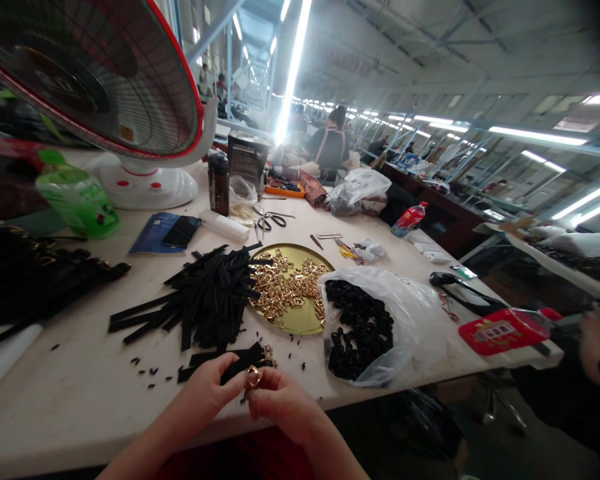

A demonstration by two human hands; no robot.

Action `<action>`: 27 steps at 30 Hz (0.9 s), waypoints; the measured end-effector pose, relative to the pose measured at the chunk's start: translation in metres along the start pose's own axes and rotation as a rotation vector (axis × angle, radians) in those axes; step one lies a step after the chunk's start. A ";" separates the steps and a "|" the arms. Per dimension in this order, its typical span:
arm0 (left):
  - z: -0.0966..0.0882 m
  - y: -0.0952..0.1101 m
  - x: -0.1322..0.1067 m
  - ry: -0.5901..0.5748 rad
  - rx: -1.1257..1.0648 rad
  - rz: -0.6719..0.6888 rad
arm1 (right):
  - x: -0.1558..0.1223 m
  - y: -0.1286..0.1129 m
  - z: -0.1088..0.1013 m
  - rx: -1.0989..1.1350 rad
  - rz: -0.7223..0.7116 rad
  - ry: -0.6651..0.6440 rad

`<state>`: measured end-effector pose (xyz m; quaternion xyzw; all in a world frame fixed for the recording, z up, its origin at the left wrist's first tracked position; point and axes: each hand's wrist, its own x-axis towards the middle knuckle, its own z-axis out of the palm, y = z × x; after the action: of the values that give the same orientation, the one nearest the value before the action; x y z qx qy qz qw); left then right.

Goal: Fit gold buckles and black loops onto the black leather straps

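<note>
At the table's near edge my left hand (211, 388) pinches a black strap (240, 363) that lies across the tabletop. My right hand (280, 399) is closed on a small gold buckle (254, 378) held against the strap's end. Both hands touch each other over the edge. Just beyond them a pile of black straps (205, 297) fans out to the left of a round gold tray (300, 320) heaped with gold buckles (287, 283). A clear plastic bag (405, 313) of small black parts (360, 330) lies open to the right of the tray.
A red-rimmed white fan (130, 100) stands at the back left beside a green bottle (77, 197). Scissors (270, 219), a dark flask (219, 183), a blue booklet (155, 233) and bags lie further back. A red packet (503, 330) sits at the right edge. A person (330, 143) sits at the far end.
</note>
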<state>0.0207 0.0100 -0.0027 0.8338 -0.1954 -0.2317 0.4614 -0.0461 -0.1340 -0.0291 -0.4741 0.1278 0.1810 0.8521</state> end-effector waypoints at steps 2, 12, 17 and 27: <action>0.001 0.001 -0.001 0.024 0.039 0.008 | 0.000 0.003 0.002 0.018 -0.005 -0.037; 0.001 0.002 -0.011 -0.037 0.046 -0.019 | 0.004 0.005 0.006 -0.102 -0.208 0.153; 0.003 0.004 -0.013 -0.079 -0.141 -0.058 | 0.005 -0.002 0.002 0.046 -0.259 0.281; 0.007 0.009 -0.014 -0.166 -0.051 0.044 | 0.000 0.006 0.013 0.230 -0.171 0.265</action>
<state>0.0039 0.0082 0.0047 0.7952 -0.2453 -0.2946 0.4697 -0.0477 -0.1199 -0.0265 -0.4025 0.2180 0.0282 0.8886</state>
